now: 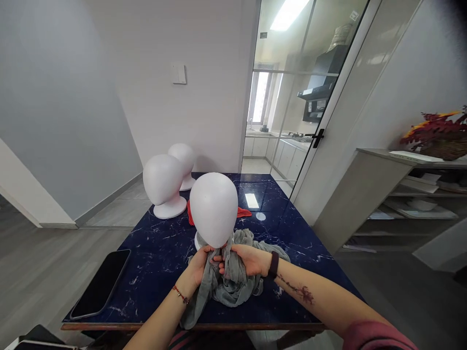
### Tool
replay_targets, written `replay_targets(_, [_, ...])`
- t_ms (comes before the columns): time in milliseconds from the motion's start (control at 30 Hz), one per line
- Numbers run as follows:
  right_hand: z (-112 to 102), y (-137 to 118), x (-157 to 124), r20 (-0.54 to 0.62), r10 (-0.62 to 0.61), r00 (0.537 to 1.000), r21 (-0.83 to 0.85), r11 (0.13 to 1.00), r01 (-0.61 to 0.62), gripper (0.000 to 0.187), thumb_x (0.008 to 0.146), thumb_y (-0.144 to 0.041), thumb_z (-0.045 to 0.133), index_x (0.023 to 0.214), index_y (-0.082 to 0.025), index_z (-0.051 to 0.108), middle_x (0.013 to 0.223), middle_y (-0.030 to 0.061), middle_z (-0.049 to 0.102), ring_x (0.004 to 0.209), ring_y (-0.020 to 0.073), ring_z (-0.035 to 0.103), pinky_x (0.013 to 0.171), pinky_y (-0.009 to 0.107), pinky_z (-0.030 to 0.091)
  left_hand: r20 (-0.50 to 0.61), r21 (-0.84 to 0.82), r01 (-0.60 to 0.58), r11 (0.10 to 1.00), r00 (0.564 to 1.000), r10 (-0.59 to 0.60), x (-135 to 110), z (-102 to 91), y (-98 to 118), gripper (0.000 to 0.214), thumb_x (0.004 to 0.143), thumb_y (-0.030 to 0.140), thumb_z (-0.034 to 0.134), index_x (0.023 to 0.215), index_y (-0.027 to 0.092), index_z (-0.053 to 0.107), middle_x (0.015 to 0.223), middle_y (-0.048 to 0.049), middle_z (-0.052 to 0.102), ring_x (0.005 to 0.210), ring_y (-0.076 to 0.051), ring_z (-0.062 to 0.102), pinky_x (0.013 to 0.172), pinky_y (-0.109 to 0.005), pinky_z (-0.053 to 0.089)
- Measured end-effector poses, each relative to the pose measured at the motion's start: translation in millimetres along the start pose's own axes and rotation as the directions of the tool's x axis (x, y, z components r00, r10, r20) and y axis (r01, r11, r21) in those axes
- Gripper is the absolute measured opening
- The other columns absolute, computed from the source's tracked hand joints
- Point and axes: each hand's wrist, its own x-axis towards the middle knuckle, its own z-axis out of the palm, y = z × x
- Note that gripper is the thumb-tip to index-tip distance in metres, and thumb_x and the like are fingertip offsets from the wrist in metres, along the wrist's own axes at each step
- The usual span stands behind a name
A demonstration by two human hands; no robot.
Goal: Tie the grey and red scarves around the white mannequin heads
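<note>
A white foam mannequin head point(213, 206) stands upright on the dark blue marbled table point(292, 238) in front of me. A grey scarf point(237, 287) is gathered at its neck, and its folds spread over the table, with one end hanging toward the front edge. My left hand point(200, 265) grips the scarf just under the head's chin. On the other side, my right hand point(248, 260) holds another fold of it, with fingertips close to the left hand's. The fabric partly hides the fingers of both hands. Red cloth point(243, 212) shows behind the head on both sides.
Two more white foam heads point(164, 180) stand at the table's back left. A black tablet or phone point(102, 284) lies near the front left corner. A glass door point(284, 97) is behind, and a shelf unit point(365, 194) is at right.
</note>
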Motion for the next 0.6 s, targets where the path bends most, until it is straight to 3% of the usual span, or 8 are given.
replay_targets(167, [-9,12,-48,0.205,-0.156,0.966,-0.281,0.936,0.211,0.029,0.083,-0.033,0.057,0.089,-0.006,0.064,0.078,0.0105,0.069,0.073,0.0159,0.068,0.075,0.025,0.052,-0.015,-0.042,-0.022,0.999,1.000,0.021,8,-4.8,1,0.018,0.072,0.018,0.046,0.054,0.017,0.042,0.043,0.0003,0.043,0.036,-0.012,0.046,0.039,-0.021,0.042])
replay_targets(267, [-22,10,-99,0.278,-0.176,0.944,-0.464,0.836,0.292,0.037,0.070,-0.039,0.070,0.085,-0.005,0.065,0.071,0.0084,0.068,0.061,0.0146,0.065,0.063,0.024,0.052,-0.007,-0.065,-0.057,0.996,0.998,0.056,10,-5.8,4,0.016,0.073,0.013,0.042,0.057,0.015,0.043,0.045,0.0002,0.044,0.032,-0.006,0.038,0.034,-0.014,0.033])
replay_targets(367, [-47,0,-158,0.211,-0.314,0.926,-0.526,0.762,0.378,0.045,0.061,-0.047,0.075,0.082,-0.009,0.066,0.062,0.0041,0.066,0.047,0.0103,0.059,0.048,0.020,0.046,-0.009,-0.060,-0.045,0.997,0.999,0.045,8,-5.5,7,0.015,0.073,0.014,0.041,0.059,0.014,0.044,0.045,-0.0003,0.044,0.032,-0.006,0.037,0.033,-0.013,0.031])
replay_targets(400, [-56,-3,-177,0.173,-0.433,0.884,-0.498,0.736,0.458,0.045,0.058,-0.049,0.077,0.079,-0.011,0.065,0.056,0.0016,0.064,0.042,0.0081,0.056,0.047,0.019,0.043,-0.011,-0.056,-0.038,0.998,0.999,0.037,7,-5.4,8,0.014,0.074,0.015,0.041,0.060,0.014,0.044,0.045,-0.0005,0.044,0.032,-0.006,0.037,0.032,-0.014,0.031])
replay_targets(467, [-71,-5,-209,0.122,-0.679,0.724,-0.400,0.634,0.662,0.041,0.056,-0.051,0.077,0.069,-0.015,0.062,0.039,-0.0044,0.052,0.033,0.0030,0.048,0.049,0.017,0.039,-0.011,-0.052,-0.030,0.998,1.000,0.029,5,-5.5,8,0.013,0.074,0.015,0.041,0.061,0.014,0.046,0.046,-0.0011,0.046,0.031,-0.006,0.037,0.032,-0.014,0.031])
replay_targets(533, [-72,-2,-232,0.131,-0.772,0.622,-0.358,0.548,0.756,0.040,0.059,-0.051,0.076,0.064,-0.017,0.058,0.032,-0.0060,0.044,0.029,0.0009,0.043,0.046,0.016,0.035,-0.010,-0.052,-0.035,0.998,0.999,0.035,3,-6.0,7,0.012,0.073,0.015,0.042,0.063,0.013,0.047,0.048,-0.0017,0.048,0.031,-0.005,0.037,0.033,-0.014,0.032])
replay_targets(567, [-67,2,-241,0.164,-0.750,0.641,-0.376,0.553,0.744,0.039,0.061,-0.051,0.075,0.065,-0.016,0.058,0.034,-0.0048,0.046,0.028,0.0013,0.043,0.043,0.015,0.033,-0.010,-0.054,-0.040,0.998,0.999,0.039,3,-6.3,6,0.011,0.073,0.015,0.043,0.063,0.013,0.048,0.048,-0.0021,0.049,0.031,-0.005,0.037,0.033,-0.014,0.032])
replay_targets(600, [-57,5,-247,0.208,-0.683,0.700,-0.412,0.588,0.696,0.037,0.063,-0.049,0.074,0.068,-0.016,0.059,0.039,-0.0024,0.052,0.029,0.0025,0.045,0.039,0.015,0.031,-0.009,-0.056,-0.043,0.997,0.999,0.043,2,-6.5,5,0.010,0.072,0.015,0.044,0.065,0.012,0.050,0.050,-0.0029,0.051,0.032,-0.005,0.038,0.033,-0.015,0.032])
